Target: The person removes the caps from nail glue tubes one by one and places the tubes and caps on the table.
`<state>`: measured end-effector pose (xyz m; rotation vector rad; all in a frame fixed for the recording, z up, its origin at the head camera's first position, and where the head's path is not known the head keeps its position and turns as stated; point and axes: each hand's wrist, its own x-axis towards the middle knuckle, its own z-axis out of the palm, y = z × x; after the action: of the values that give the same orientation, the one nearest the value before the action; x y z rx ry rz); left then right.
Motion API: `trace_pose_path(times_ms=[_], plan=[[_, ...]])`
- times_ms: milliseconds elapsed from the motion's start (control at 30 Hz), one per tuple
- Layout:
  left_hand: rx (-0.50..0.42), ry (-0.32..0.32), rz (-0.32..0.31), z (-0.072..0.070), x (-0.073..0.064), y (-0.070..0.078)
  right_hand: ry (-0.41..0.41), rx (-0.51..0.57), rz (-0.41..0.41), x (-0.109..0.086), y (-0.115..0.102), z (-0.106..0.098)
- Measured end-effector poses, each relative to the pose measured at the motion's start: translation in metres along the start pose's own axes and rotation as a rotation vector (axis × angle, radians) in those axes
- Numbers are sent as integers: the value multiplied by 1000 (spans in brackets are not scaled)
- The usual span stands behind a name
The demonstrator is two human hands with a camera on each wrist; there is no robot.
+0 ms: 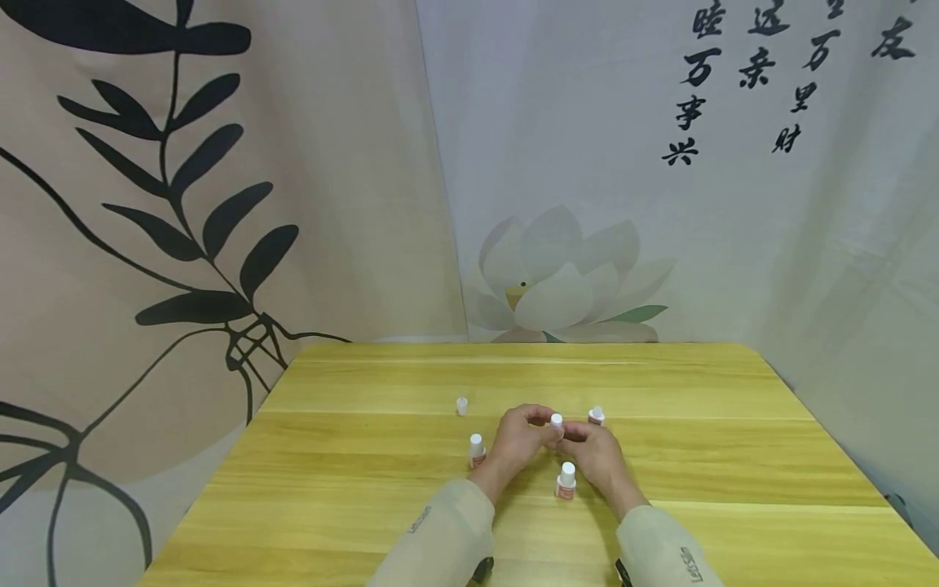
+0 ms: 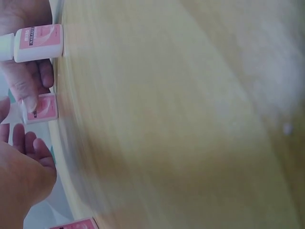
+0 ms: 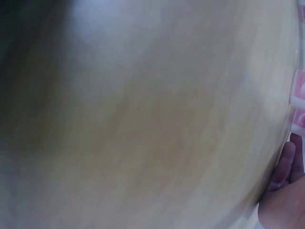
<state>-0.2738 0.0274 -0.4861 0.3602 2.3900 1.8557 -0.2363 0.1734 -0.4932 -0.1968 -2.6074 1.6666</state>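
Note:
In the head view both hands meet over the table's middle at a small white nail glue bottle (image 1: 557, 421) with a pink label. My right hand (image 1: 596, 455) pinches its body; in the left wrist view the right thumb presses the label of this bottle (image 2: 44, 109). Thumb and forefinger of my left hand (image 1: 517, 440) grip it near the white cap, the other fingers curled loosely. A similar bottle (image 1: 566, 481) stands upright closer to me, between the forearms. Another bottle (image 1: 477, 450) is beside the left wrist, and one more (image 1: 596, 417) stands just behind the right hand.
A small whitish cap-like piece (image 1: 461, 406) sits on the wooden table (image 1: 330, 489), left of and beyond the left hand. Behind the table's far edge hangs a printed curtain (image 1: 352, 204). Most of the right wrist view is blurred tabletop.

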Motion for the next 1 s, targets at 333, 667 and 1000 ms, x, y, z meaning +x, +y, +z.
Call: trace_pose_path(times_ms=[333,667,1000], plan=[[40,44,-20,1,4,10,-16,16,20,1,1,0],[20,60,-11,-7,4,19,-21,11,10,3,3,1],[30,50,-7,-14,5,24,-23,37,23,3,4,2]])
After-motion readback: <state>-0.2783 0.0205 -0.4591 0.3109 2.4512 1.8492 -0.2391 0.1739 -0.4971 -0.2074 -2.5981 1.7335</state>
